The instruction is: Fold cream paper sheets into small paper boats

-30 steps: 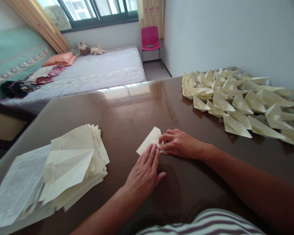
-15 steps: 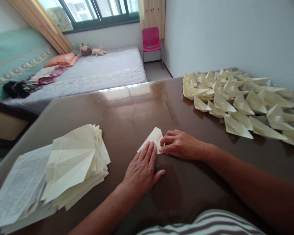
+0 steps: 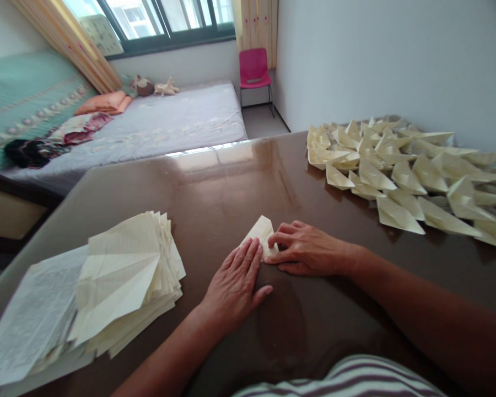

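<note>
A small folded piece of cream paper (image 3: pixel 261 230) lies on the dark brown table (image 3: pixel 215 187) in front of me. My left hand (image 3: pixel 233 281) lies flat, fingers stretched out and pressing on the paper's near left part. My right hand (image 3: pixel 308 249) comes in from the right, its fingertips curled down and pressing on the paper's right edge. Only the far tip of the paper shows beyond the fingers.
A stack of creased cream sheets (image 3: pixel 119 275) sits at the near left, on printed pages (image 3: pixel 28 314). A heap of folded paper boats (image 3: pixel 400 165) covers the right side by the wall. Beyond the table are a bed (image 3: pixel 157 121) and a pink chair (image 3: pixel 254 69).
My left hand has slid a little left and toward me over the paper. My right hand's fingers have shifted slightly along the paper's edge. Less of the paper shows now.
</note>
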`<state>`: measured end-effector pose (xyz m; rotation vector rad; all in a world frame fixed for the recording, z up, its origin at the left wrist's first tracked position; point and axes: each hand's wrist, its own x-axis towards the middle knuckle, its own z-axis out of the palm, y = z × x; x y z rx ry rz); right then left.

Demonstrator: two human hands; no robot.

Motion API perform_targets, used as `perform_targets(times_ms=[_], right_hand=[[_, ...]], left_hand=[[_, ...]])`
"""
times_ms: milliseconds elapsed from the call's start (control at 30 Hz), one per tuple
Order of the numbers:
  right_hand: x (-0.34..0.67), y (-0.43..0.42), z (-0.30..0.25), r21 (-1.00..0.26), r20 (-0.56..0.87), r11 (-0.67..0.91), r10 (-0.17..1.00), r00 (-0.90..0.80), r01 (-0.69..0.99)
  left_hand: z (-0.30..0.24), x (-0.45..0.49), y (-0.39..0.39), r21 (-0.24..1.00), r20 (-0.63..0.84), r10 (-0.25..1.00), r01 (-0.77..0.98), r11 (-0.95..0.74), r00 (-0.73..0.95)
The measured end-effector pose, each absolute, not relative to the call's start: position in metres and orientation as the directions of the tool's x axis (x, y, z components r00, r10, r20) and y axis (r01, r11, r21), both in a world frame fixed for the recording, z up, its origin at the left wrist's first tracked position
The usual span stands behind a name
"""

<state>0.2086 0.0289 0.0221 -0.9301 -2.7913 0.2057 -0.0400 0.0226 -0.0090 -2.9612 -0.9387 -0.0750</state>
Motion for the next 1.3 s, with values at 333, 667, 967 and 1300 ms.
perform_targets(times_ms=[333,667,967,1300], right_hand=[[0.216,0.033,0.026,-0.303,0.134,0.779,0.606,-0.784,0.549],[0.208,0.034,0.013,-0.458,0.206,0.67,0.719,-0.664,0.584],[0.204,0.038,-0.008,-0.458,0.339,0.563,0.826,-0.451,0.687],[0.185,0.023,0.004,-0.343,0.208,0.535,0.844,-0.493,0.772]], left_hand=[[-0.008,-0.042,0.025,-0.003,0.035,0.569,0.569,-0.822,0.822],[-0.011,-0.039,0.04,0.077,0.119,0.649,0.645,-0.76,0.751],[-0.016,-0.042,0.05,0.233,0.243,0.678,0.637,-0.735,0.693],[-0.01,-0.042,0.047,0.342,0.265,0.705,0.619,-0.707,0.658]])
